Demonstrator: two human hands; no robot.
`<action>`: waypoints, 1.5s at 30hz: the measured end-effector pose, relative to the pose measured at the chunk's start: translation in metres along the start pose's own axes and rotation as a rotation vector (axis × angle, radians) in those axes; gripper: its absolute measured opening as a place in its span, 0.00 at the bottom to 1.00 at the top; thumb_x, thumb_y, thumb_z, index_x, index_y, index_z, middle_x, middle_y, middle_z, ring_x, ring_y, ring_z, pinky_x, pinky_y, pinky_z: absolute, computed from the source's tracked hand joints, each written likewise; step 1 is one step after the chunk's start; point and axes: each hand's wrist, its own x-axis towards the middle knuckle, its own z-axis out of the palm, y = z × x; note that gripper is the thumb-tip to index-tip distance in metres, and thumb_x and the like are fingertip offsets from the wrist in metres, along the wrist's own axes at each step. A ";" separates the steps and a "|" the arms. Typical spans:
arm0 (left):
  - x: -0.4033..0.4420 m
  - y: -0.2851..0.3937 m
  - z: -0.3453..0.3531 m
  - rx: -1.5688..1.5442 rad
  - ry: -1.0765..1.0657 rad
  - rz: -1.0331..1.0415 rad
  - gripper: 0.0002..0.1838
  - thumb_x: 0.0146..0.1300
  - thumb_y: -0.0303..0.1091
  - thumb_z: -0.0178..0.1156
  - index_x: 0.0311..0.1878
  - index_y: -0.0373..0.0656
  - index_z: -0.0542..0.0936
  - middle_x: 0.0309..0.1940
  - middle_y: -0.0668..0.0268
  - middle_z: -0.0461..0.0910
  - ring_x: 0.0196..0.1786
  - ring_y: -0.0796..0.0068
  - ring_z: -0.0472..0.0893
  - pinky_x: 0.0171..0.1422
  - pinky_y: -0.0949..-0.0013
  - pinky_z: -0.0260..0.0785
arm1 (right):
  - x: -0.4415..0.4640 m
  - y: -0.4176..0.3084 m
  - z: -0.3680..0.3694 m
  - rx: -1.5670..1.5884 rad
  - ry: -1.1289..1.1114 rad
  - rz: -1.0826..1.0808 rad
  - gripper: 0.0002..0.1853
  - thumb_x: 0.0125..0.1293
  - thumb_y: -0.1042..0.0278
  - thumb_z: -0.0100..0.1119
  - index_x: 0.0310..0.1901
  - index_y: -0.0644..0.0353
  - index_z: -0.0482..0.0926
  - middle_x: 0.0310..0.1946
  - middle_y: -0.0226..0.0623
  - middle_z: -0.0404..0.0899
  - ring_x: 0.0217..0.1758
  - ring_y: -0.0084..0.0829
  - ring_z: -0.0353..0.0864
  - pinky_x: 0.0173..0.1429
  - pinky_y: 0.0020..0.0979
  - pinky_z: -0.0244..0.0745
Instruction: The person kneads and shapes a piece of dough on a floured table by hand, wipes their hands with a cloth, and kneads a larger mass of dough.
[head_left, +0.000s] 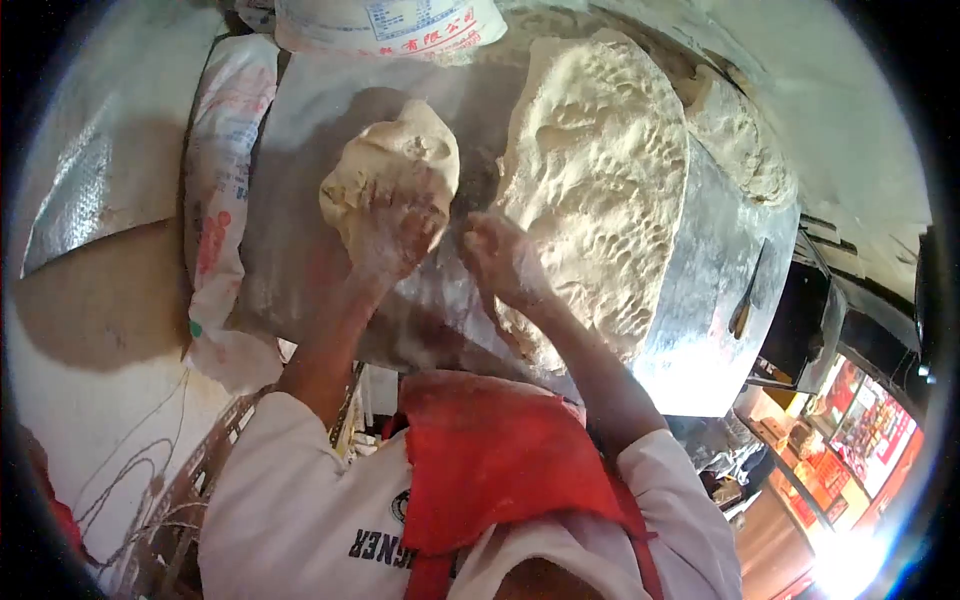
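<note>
My left hand (403, 228) presses into the near side of a rounded lump of dough (385, 150), fingers bent against it. Flour dusts the skin. To its right, my right hand (503, 262) is curled closed at the left edge of a large flat slab of dough (600, 180), whose surface is covered in finger dents. Whatever the right fingers may hold is hidden. Both pieces of dough lie on a floury metal work surface (290, 190).
Another piece of dough (740, 135) lies at the far right. A knife-like tool (745, 305) rests near the right edge. A printed sack (395, 25) stands at the back, and a crumpled sack (220, 200) lines the left edge.
</note>
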 end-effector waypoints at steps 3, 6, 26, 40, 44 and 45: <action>-0.010 0.011 0.002 -0.066 0.010 -0.027 0.35 0.68 0.59 0.55 0.75 0.56 0.68 0.78 0.59 0.61 0.79 0.47 0.59 0.80 0.35 0.45 | 0.000 0.026 0.034 0.025 0.026 -0.077 0.19 0.72 0.65 0.60 0.60 0.65 0.76 0.48 0.50 0.83 0.54 0.43 0.85 0.57 0.40 0.81; -0.021 0.017 0.012 -0.170 0.015 -0.040 0.42 0.63 0.67 0.57 0.78 0.61 0.65 0.81 0.57 0.53 0.82 0.40 0.50 0.81 0.29 0.37 | -0.001 0.002 0.030 -0.066 -0.047 0.000 0.20 0.72 0.66 0.60 0.61 0.66 0.76 0.51 0.51 0.83 0.58 0.43 0.85 0.60 0.38 0.81; -0.014 0.004 -0.052 -1.331 -0.154 -0.880 0.34 0.66 0.33 0.64 0.73 0.38 0.65 0.63 0.60 0.74 0.65 0.68 0.72 0.69 0.65 0.66 | 0.052 0.001 0.035 0.389 0.158 0.279 0.35 0.71 0.54 0.63 0.69 0.71 0.65 0.60 0.57 0.77 0.61 0.49 0.79 0.65 0.42 0.74; 0.171 0.097 -0.187 -1.748 -0.364 -0.266 0.35 0.65 0.31 0.61 0.76 0.42 0.66 0.61 0.64 0.77 0.59 0.75 0.76 0.63 0.69 0.70 | -0.087 -0.005 -0.169 1.566 0.464 0.115 0.22 0.70 0.68 0.64 0.62 0.61 0.73 0.56 0.44 0.78 0.58 0.34 0.80 0.65 0.41 0.75; 0.200 0.106 -0.093 -1.361 -0.540 -0.075 0.34 0.69 0.34 0.65 0.76 0.43 0.65 0.68 0.60 0.74 0.71 0.69 0.72 0.75 0.63 0.66 | -0.109 0.085 -0.182 1.128 0.737 0.143 0.14 0.70 0.70 0.64 0.53 0.64 0.78 0.43 0.41 0.83 0.42 0.34 0.86 0.48 0.39 0.86; 0.190 0.106 -0.055 -1.034 -0.400 -0.024 0.34 0.69 0.37 0.66 0.76 0.43 0.65 0.69 0.57 0.73 0.71 0.68 0.72 0.75 0.62 0.67 | -0.119 0.142 -0.177 1.010 0.653 0.379 0.18 0.70 0.69 0.64 0.57 0.66 0.75 0.47 0.42 0.81 0.44 0.36 0.86 0.50 0.39 0.86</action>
